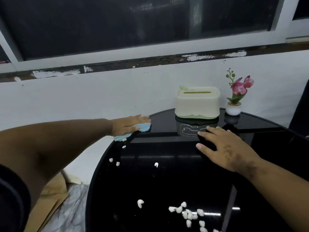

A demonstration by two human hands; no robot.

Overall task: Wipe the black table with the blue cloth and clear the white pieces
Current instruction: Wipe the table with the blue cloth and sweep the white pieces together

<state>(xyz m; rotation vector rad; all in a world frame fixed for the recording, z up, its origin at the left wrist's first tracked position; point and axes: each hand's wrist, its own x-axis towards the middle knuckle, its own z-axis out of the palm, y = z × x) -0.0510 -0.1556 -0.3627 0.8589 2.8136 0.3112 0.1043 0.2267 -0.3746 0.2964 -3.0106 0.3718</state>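
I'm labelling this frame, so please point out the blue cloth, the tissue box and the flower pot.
blue cloth (143, 127): head view, bare part beyond the fingers.
tissue box (197, 105): head view, front wall.
flower pot (233, 110): head view, white belly.

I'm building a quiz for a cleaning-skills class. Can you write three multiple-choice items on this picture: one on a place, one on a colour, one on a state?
1. Where is the light blue cloth?
A. at the far left edge of the glossy black round table
B. on top of the tissue box
C. on the floor

2. What colour are the blooms of the small potted flower?
A. yellow
B. pink
C. white

3. How is the right hand?
A. closed on a white piece
B. lifting the tissue box
C. spread flat on the table, holding nothing

Answers: 1 A, the left hand presses it flat there. 2 B, the petals in the white pot are pink. 3 C, its fingers lie splayed in front of the cream and green tissue box.
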